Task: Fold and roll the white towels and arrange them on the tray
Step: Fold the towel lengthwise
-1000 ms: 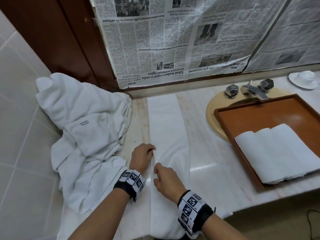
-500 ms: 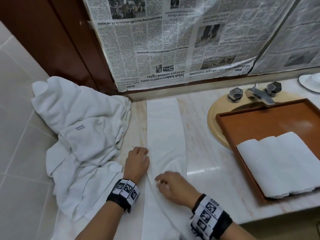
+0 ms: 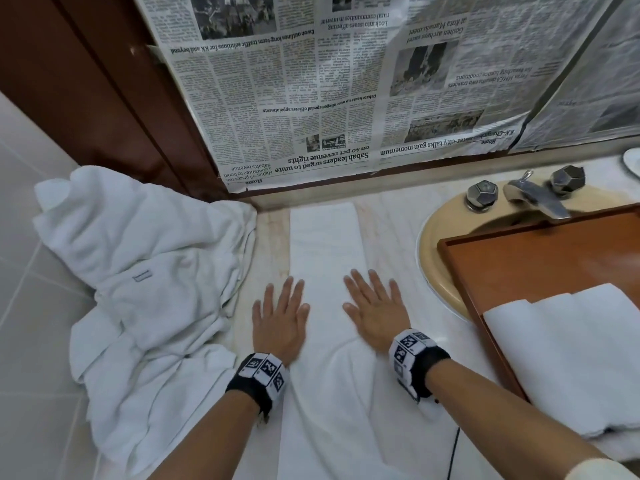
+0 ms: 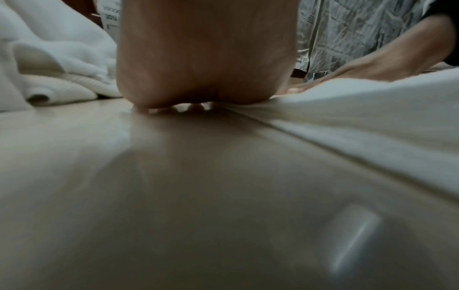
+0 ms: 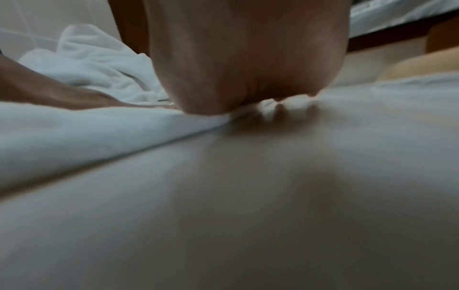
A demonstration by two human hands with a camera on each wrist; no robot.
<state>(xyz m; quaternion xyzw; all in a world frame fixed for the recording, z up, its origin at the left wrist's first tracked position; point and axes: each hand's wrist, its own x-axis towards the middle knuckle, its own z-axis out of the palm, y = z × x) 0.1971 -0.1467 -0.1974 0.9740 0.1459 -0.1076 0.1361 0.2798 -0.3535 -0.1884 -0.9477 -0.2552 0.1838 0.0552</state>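
A long white towel (image 3: pixel 325 244) folded into a narrow strip lies on the marble counter, running from the back wall toward me. My left hand (image 3: pixel 280 313) lies flat, fingers spread, on the strip's left edge. My right hand (image 3: pixel 375 306) lies flat on its right side. Between and below the wrists the cloth is wrinkled. At the right a brown wooden tray (image 3: pixel 540 258) holds rolled white towels (image 3: pixel 571 355). The wrist views show each palm (image 4: pixel 206 58) (image 5: pixel 248 55) pressed down on towel (image 4: pixel 372 109) (image 5: pixel 99 133) and counter.
A heap of loose white towels (image 3: pixel 138 278) fills the left corner against the tiled wall. The tray sits over a beige sink (image 3: pixel 436 251) with a metal tap (image 3: pixel 536 199). Newspaper (image 3: pixel 329 84) covers the wall behind. A white dish (image 3: pixel 632 164) stands at far right.
Both hands have let go of the towel's edge, opened flat and slid forward along the strip. The camera has moved closer and lower.
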